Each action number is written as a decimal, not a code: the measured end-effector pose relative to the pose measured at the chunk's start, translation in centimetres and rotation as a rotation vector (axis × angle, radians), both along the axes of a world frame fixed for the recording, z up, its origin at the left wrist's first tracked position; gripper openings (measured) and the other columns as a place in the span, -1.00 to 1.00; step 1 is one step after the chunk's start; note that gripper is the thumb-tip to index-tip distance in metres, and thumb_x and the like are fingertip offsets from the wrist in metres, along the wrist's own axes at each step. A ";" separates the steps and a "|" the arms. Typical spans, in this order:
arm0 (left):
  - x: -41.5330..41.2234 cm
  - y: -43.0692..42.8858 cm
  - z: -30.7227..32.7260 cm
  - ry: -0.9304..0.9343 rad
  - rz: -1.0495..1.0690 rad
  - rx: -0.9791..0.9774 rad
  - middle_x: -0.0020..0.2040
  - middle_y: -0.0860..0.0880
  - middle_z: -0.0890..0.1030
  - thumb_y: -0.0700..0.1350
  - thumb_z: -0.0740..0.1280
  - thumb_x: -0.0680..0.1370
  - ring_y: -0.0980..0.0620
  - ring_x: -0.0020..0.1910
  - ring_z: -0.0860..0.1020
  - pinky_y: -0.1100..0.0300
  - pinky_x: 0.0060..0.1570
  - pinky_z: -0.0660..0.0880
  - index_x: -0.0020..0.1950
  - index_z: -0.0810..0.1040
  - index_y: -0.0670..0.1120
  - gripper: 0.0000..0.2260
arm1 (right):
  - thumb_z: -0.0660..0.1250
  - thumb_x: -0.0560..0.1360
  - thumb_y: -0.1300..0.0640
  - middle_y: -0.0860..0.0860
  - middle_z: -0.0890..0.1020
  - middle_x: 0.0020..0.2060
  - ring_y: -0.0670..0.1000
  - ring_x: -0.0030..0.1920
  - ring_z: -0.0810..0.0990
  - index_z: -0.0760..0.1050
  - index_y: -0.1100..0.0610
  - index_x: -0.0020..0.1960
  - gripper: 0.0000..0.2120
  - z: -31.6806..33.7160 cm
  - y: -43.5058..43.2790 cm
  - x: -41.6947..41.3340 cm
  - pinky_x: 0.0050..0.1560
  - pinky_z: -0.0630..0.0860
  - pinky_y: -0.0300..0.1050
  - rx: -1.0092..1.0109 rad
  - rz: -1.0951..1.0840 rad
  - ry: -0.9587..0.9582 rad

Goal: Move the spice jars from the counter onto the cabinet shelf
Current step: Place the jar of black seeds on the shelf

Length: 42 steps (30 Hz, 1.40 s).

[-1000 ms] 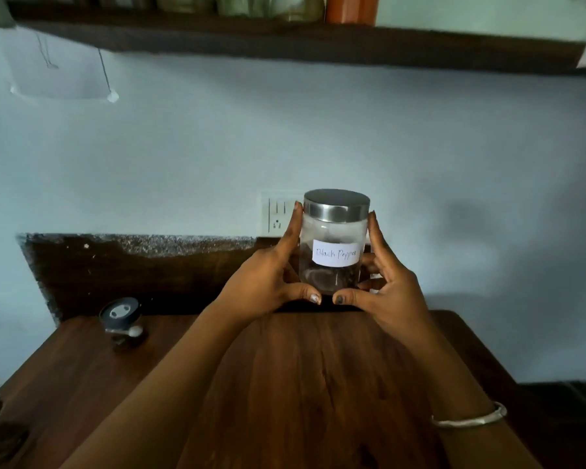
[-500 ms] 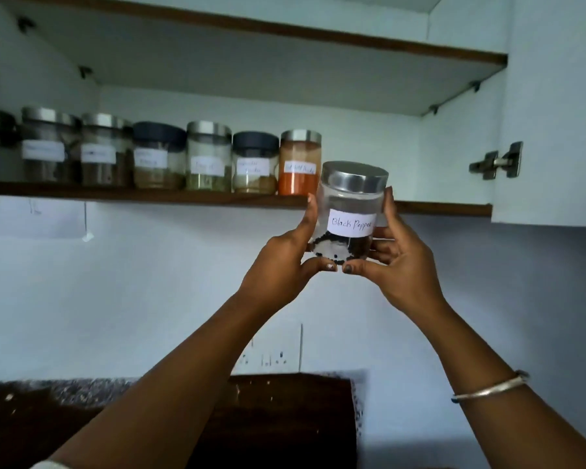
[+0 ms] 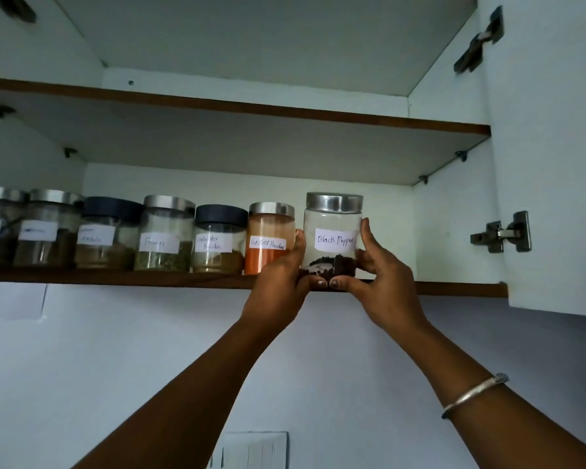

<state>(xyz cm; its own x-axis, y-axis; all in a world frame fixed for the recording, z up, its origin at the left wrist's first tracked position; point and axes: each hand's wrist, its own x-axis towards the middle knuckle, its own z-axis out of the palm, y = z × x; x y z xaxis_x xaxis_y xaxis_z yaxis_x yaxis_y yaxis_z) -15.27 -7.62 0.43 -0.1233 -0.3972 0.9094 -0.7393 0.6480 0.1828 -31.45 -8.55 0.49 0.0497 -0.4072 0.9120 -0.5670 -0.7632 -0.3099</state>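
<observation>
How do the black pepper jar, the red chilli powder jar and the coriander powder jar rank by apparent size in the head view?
1. Black pepper jar: looks largest, though it may sit nearer the camera.
2. Red chilli powder jar and coriander powder jar: look much alike, so unranked; the left hand hides part of the chilli jar.

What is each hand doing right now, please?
Left hand: closed on the Black Pepper jar.
Right hand: closed on the same jar.

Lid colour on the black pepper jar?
Silver metal lid on the Black Pepper jar, clearest in the head view.
</observation>
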 end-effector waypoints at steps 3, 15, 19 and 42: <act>-0.2 -0.9 -0.3 0.023 0.023 -0.050 0.31 -0.13 0.46 -0.14 0.30 0.56 -0.03 0.18 0.52 0.32 0.07 0.38 0.51 0.15 -0.07 -0.43 | 0.44 0.39 -0.03 0.02 0.51 0.31 0.02 0.29 0.49 -0.06 -0.10 0.52 -0.10 -0.4 -1.0 -0.2 0.15 0.42 -0.24 0.044 -0.004 -0.010; -1.2 -2.3 -0.9 0.134 0.135 -0.079 0.22 -0.08 0.52 -0.08 0.33 0.54 0.01 0.16 0.51 0.25 0.10 0.46 0.42 0.33 -0.11 -0.53 | 0.37 0.39 -0.17 0.07 0.69 0.02 0.14 0.06 0.62 0.40 0.07 0.36 -0.39 -1.7 -2.7 1.1 0.23 0.44 0.21 -0.075 -0.162 -0.115; -1.5 -2.2 -1.1 0.101 0.186 -0.128 0.25 -0.07 0.51 -0.09 0.30 0.55 0.00 0.18 0.49 0.32 0.08 0.37 0.37 0.42 -0.11 -0.62 | 0.37 0.43 -0.12 0.07 0.69 -0.16 0.15 -0.15 0.63 0.48 0.11 0.18 -0.57 -2.0 -3.5 1.9 0.08 0.48 0.07 -0.175 -0.345 -0.014; 5.6 2.3 -10.1 -0.097 0.024 0.308 0.57 0.00 -0.07 -0.31 0.20 0.56 0.08 0.53 0.00 0.40 0.36 0.00 0.54 -0.05 -0.07 -0.37 | 0.33 0.46 -0.10 0.13 -0.36 0.49 0.23 0.50 -0.32 -0.32 0.02 0.52 -0.05 -10.6 2.3 12.0 0.50 -0.08 0.21 0.330 -0.400 0.491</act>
<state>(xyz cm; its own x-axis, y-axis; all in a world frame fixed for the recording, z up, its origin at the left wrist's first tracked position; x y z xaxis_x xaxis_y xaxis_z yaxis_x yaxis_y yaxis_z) -9.70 -5.36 -9.63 -0.1908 -0.6560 0.7303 -0.7771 0.5555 0.2960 -19.45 -6.26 -10.10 0.2120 -0.7307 0.6489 -0.9172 -0.3780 -0.1261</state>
